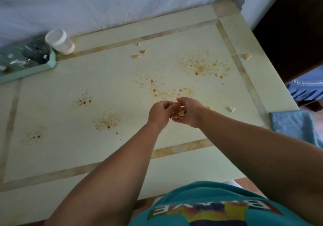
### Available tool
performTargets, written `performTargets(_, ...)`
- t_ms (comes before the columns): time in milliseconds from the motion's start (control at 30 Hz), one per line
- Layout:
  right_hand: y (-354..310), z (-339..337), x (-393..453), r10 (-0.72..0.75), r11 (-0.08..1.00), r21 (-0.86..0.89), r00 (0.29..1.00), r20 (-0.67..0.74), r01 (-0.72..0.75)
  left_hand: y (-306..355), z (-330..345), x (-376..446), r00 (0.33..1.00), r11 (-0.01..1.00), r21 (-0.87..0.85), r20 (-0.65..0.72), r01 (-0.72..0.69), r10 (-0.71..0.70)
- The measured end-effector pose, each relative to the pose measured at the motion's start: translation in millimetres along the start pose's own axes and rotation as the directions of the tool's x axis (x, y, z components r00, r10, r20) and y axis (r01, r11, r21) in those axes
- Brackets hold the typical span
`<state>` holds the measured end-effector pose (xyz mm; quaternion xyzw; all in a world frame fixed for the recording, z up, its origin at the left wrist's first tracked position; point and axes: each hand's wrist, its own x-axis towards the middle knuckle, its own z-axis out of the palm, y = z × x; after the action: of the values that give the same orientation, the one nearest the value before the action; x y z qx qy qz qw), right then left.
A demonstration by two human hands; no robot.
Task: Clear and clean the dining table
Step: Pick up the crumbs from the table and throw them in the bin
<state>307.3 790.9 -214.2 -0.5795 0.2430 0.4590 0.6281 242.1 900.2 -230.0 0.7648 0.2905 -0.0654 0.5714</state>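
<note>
table (pixel 108 155) cream, tan-banded | stains (pixel 201 66) orange | cloth (pixel 295 126) blue

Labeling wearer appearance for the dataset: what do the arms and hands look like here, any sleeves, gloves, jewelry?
Both forearms are bare to the frame edge; no sleeves show on them. The left hand and right hand are bare too: no gloves, and no rings, watch or bands visible. The only clothing in view is a teal T-shirt with a white-lettered, multicoloured chest print.
</note>
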Motion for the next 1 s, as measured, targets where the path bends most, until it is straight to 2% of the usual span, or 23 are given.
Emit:
performTargets(267, -14, -46, 0, 0.018, 0.999, 0.029, 0.999, 0.043, -0.019, 22, 36, -6, 0.999, 1.0, 0.016, 0.035, -0.023, 0.023)
performTargets(400, -24, -70, -1, 0.024, 1.0, 0.003, 0.997, 0.069, -0.024, 34, 57, -2, 0.998, 0.997, 0.068, -0.049, -0.026, 0.03)
performTargets(600, -41, -105, 0, -0.017, 0.999, -0.035, 0.997, 0.076, 0.02, 38, 83, 8, 0.988, 0.999, 0.038, -0.15, 0.029, -0.023)
performTargets(767, -49, -131, 2, -0.018, 0.998, -0.058, 0.999, 0.035, 0.02, 28, 101, 8, 0.97, 0.982, 0.16, -0.235, 0.103, -0.063)
performTargets(1000, -51, -159, 2, 0.001, 0.996, -0.084, 1.0, 0.011, 0.0, 21, 133, 3, 0.98, 0.932, 0.354, -0.197, 0.08, -0.009)
